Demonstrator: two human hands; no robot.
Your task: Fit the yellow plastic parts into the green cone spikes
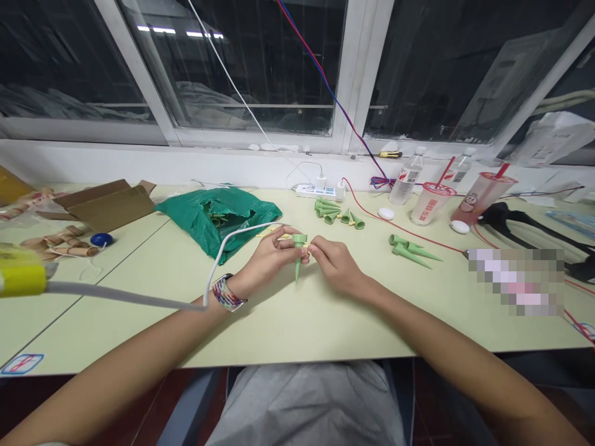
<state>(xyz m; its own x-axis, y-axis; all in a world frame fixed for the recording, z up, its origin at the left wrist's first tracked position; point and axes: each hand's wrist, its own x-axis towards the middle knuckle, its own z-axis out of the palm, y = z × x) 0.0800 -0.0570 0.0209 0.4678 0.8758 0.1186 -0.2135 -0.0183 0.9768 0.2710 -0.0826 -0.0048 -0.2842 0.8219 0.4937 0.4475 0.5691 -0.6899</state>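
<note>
My left hand (263,263) is closed round a green plastic plant watering spike (299,238), its wide collar up and its point down, just above the table. At the spike's side is a small yellow piece (305,248), which the thumb and forefinger of my right hand (339,263) pinch. Its exact shape is too small to tell. Several more green spikes (331,217) with yellow bits lie in a heap beyond my hands, and a smaller group of spikes (409,251) rests to the right. Behind my left hand is a flat yellow strip (266,233), partly hidden.
A torn green plastic bag (218,217) holds more spikes. Left of it are an opened cardboard box (106,207), wooden pieces and a blue ball (101,239). A power strip (320,191), drink cups (432,203), bottles and a red cable stand behind and right. A grey-white bent rod (139,294) crosses over my left wrist.
</note>
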